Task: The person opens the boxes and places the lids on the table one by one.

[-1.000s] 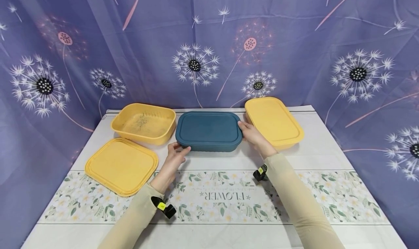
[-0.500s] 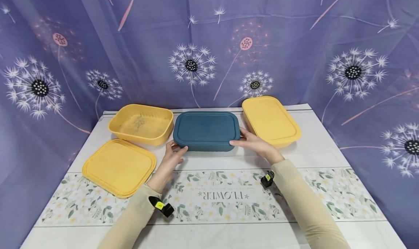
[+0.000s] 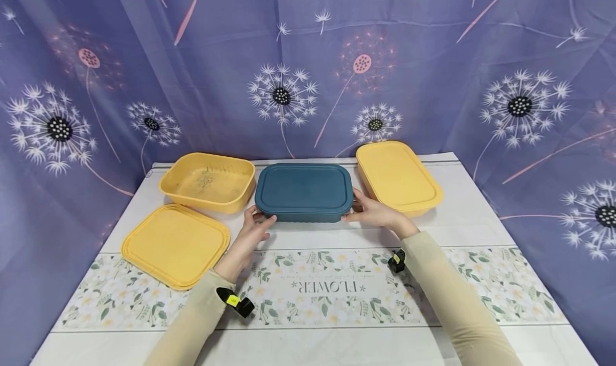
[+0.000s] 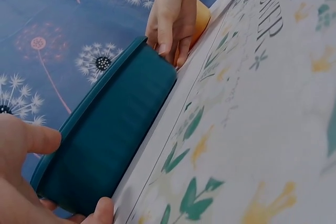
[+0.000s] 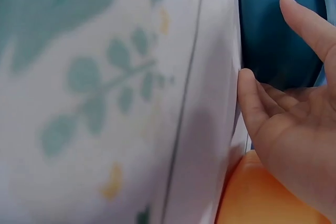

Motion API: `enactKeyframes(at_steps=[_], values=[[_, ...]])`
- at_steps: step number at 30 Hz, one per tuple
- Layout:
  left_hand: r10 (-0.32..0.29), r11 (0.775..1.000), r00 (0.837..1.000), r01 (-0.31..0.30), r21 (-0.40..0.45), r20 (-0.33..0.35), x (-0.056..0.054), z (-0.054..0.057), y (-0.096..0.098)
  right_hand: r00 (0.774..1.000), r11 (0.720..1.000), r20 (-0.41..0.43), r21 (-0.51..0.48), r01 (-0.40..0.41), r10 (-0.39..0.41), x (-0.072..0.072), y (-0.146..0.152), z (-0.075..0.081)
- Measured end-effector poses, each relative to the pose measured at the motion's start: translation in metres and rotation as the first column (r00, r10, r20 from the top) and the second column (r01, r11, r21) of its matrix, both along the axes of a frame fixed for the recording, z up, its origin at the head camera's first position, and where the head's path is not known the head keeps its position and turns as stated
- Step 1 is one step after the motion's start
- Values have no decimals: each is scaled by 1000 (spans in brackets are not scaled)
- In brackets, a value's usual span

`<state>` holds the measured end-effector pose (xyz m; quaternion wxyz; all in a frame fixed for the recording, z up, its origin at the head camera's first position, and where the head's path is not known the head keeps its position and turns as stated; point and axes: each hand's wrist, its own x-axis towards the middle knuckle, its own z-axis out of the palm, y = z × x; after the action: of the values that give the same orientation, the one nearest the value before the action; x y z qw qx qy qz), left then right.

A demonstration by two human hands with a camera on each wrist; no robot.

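Right hand [image 3: 377,214] has moved its thumb [image 3: 350,217] lower; its grip and that of the left hand [image 3: 244,242] clamp the blue box [image 3: 304,190] by its near corners, likely for steadiness

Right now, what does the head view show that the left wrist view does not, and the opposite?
Only the head view: the open yellow box, the loose yellow lid, and the top of the blue box.
Only the left wrist view: no new object, but a closer look at the blue box's front side.
Both: left hand, right hand, blue box, flowered cloth, purple curtain, and the closed yellow box.
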<state>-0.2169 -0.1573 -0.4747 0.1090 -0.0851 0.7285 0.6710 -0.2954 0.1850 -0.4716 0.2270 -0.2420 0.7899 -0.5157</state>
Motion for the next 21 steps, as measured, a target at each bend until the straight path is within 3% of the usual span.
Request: enactKeyframes(at_steps=[5, 10, 14, 17, 21], values=[[-33, 998, 998, 31, -47, -45, 3, 0, -3, 999, 1000, 34, 3, -3, 3, 0, 1, 1], [-22, 989, 992, 3, -150, -126, 5, 2, -6, 999, 1000, 46, -7, -2, 2, 2, 0, 1], [-9, 971, 988, -29, -239, -153, 1, 6, -8, 999, 1000, 40, -12, 2, -2, 2, 0, 1], [-3, 965, 986, -41, -259, -166, -4, 8, -10, 999, 1000, 34, -8, 8, -8, 2, 0, 1], [-9, 975, 984, -32, -220, -181, -11, 8, -14, 999, 1000, 35, 18, 23, -24, 1, 1, 1]])
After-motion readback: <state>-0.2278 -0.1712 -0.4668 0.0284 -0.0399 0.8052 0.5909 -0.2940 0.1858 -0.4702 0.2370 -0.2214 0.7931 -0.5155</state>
